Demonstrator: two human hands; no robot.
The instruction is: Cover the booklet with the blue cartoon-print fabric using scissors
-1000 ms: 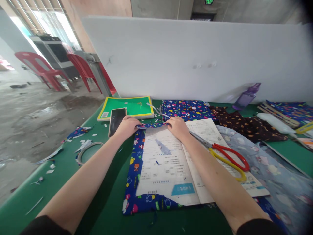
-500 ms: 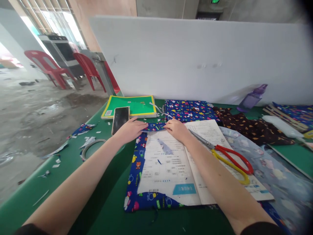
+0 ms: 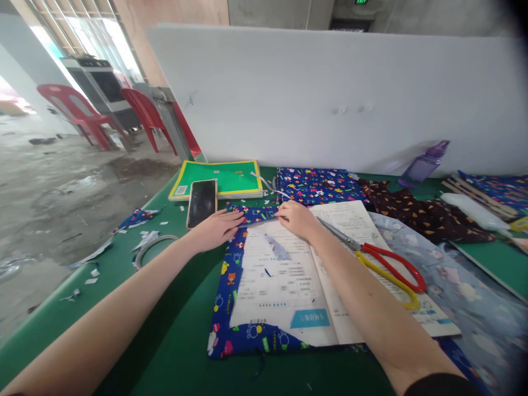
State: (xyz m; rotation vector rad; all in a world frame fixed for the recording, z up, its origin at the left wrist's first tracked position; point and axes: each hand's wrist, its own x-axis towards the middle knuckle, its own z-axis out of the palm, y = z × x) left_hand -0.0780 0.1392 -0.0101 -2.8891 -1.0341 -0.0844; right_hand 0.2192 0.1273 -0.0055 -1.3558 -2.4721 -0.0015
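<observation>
An open book (image 3: 284,297) with printed pages lies before me, blue patterned fabric (image 3: 223,297) folded over its left, top and bottom edges. My left hand (image 3: 217,226) rests flat, fingers stretched, on the fabric fold at the top left corner. Closer to the book's middle, my right hand (image 3: 293,216) pinches the end of that top fold between thumb and fingers. Scissors (image 3: 371,258) with red and yellow handles lie across the right page, beneath my right forearm's outer side. A torn grey scrap (image 3: 277,247) sits on the left page.
Behind the book are a phone (image 3: 202,203), a green book (image 3: 223,176) and a blue fabric-covered book (image 3: 317,184). A tape roll (image 3: 142,254) and scraps lie left. Brown fabric (image 3: 406,206), a white bottle (image 3: 474,212) and a purple bottle (image 3: 424,164) stand or lie right. A white board (image 3: 330,99) rises behind.
My left hand has slid left and slightly down along the top fold to the corner, its fingers now flatter. My right hand stays at the fold's end.
</observation>
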